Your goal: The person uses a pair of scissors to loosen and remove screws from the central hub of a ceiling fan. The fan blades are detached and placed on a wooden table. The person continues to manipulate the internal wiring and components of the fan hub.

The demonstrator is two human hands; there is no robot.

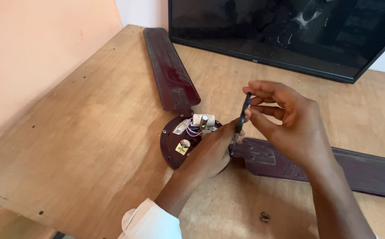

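On the round maroon motor hub [171, 146] two stickers showed: a pale oblong one [181, 127] near the upper rim, tilted, and a small yellow one with a red and white patch [183, 147] lower down. Beside them stood a white capacitor [203, 120] with looped purple wires [193, 130].

The left hand [214, 148] lay over the hub's right side, its fingers closed on the lower end of a thin dark strip [244, 110]. The right hand [285, 121] pinched the strip's upper end between thumb and fingertips, the other fingers curled beneath. The strip stood nearly upright above the hub, between the two hands.

One maroon blade [168, 66] ran from the hub towards the far edge of the wooden table [86, 132]; another [356, 168] reached right, partly hidden by the right forearm. A black screen [289, 31] leaned against the wall behind. Two small screws [264, 217] lay on the table near the right arm. A white sleeve [150, 221] covered the left forearm.
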